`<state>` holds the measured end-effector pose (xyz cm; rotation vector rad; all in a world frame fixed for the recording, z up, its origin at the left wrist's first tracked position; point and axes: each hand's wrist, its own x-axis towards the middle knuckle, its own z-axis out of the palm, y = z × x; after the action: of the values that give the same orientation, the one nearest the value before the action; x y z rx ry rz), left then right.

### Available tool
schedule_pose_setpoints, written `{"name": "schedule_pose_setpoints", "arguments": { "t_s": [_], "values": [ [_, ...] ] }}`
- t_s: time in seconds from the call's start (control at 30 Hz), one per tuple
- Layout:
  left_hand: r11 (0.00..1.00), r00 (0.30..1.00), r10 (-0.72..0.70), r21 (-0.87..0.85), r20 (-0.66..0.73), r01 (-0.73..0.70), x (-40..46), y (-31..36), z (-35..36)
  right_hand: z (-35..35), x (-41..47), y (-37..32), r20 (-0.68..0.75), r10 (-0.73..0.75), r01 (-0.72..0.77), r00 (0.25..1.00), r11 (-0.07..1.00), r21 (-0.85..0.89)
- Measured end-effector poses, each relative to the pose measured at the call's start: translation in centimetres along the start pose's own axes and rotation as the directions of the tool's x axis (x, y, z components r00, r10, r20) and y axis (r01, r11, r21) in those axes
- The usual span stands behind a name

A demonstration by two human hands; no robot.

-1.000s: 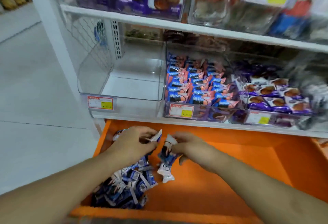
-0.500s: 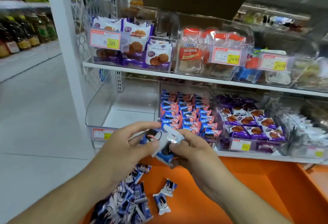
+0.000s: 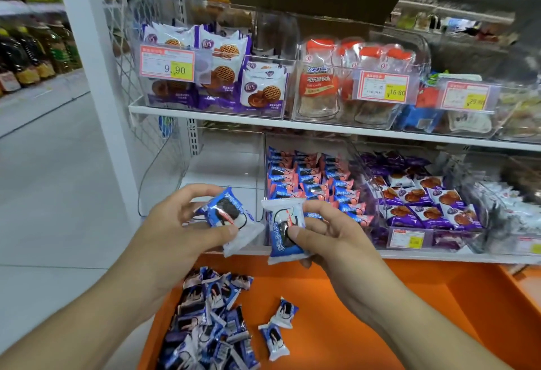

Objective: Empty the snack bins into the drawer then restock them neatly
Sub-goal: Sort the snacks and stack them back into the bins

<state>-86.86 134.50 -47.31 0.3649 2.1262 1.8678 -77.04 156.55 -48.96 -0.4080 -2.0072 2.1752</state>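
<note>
Shop aisle, white shelving unit with clear plastic bins on two shelves, pale tiled floor [image 3: 44,194] to the left. An orange drawer [image 3: 366,325] is pulled out below the lower shelf [image 3: 439,257]. On that shelf the leftmost clear bin [image 3: 228,164] is seen with nothing inside; just beside it a bin of blue-and-pink packets [image 3: 310,182] is filled in rows, then a bin of purple waffle-biscuit packets [image 3: 424,202]. Upper shelf: bin with purple biscuit packs behind a price tag reading 9.90 [image 3: 167,62], bins of orange-topped bags further right. A pile of blue-and-white snack packets [image 3: 205,322] is heaped at the drawer's left end; two loose packets [image 3: 278,328] lie apart from it on the drawer floor. Both hands are raised above the drawer, in front of the empty bin. One packet [image 3: 229,217] is pinched by the left hand [image 3: 175,232], thumb underneath, fingers curled over the top edge. A second packet [image 3: 284,232] is gripped by the right hand [image 3: 328,240], thumb pressed on its face, fingers wrapped behind. The two held packets are nearly touching; contact cannot be told. Bottles are visible on a far-left shelf, blurred.
</note>
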Motion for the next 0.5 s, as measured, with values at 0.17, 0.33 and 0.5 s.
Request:
{"name": "schedule_pose_setpoints", "arguments": {
  "t_s": [0.17,0.33,0.5],
  "values": [
    [0.997,1.0,-0.017,-0.08,0.027,0.019,0.0,-0.8,-0.4,1.0,-0.1,-0.5,0.02,-0.049,0.05,0.999,0.998,-0.035],
    [0.998,0.996,-0.029,-0.06,0.085,0.034,-0.5,-0.9,-0.3,1.9,-0.5,-0.9,0.003,-0.07,0.07,0.998,0.995,-0.072],
    [0.993,0.999,-0.039,-0.106,0.021,0.041,-0.7,-0.2,-0.5,2.6,-0.7,-1.4,-0.038,-0.086,0.085,0.996,0.995,-0.043]
  ]
}}
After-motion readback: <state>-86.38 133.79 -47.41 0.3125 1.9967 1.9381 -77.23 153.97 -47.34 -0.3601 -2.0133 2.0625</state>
